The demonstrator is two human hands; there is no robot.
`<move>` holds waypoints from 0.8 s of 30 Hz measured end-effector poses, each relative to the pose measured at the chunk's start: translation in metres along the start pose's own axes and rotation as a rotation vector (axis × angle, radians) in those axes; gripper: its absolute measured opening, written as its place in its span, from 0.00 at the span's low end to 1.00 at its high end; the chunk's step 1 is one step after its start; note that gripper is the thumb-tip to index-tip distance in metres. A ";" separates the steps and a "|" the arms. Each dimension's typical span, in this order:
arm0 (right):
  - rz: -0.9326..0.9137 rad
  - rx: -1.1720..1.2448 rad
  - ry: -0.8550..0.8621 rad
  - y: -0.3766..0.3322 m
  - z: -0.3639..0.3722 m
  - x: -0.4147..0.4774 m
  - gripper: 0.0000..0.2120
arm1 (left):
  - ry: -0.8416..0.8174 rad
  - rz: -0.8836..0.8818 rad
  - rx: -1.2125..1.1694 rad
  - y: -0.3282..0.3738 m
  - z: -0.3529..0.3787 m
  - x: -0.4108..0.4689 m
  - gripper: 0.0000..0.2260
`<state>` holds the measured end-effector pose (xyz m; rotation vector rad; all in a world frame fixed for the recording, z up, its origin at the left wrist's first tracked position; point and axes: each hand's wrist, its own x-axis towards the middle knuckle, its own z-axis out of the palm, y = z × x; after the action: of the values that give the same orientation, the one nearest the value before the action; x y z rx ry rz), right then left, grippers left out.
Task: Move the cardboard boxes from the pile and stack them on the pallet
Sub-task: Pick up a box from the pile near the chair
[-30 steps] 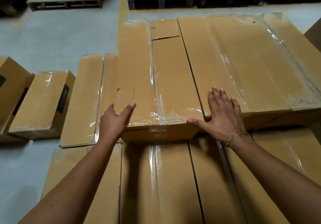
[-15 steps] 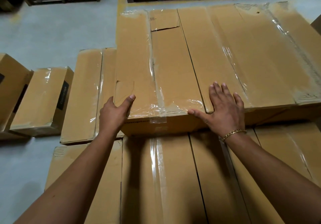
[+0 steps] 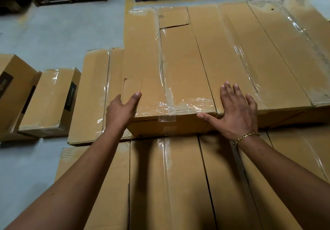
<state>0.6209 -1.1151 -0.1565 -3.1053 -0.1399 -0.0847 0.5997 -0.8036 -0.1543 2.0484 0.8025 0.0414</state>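
Your left grip (image 3: 119,112) clamps near-left corner of top box (image 3: 178,65): thumb on lid, fingers down side. Your right grip (image 3: 237,112) lies flat, fingers spread, over seam between top box and neighbour box (image 3: 217,54). Top box sits at left end of upper layer, resting on lower boxes (image 3: 160,185). Small boxes (image 3: 48,101) on floor (image 3: 62,33), left.

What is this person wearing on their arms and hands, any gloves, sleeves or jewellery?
No gloves and no sleeves in view: both forearms are bare up to the edge of the picture. The right hand has a gold-coloured chain-link bracelet at its wrist. The left hand and its wrist show no ring, watch or band.
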 end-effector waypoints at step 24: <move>-0.007 -0.015 -0.004 -0.002 0.002 -0.002 0.55 | -0.035 0.013 0.050 -0.010 -0.002 -0.001 0.43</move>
<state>0.6184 -1.1130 -0.1588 -3.1199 -0.1511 -0.0805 0.5932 -0.7986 -0.1609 2.0962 0.7756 -0.0077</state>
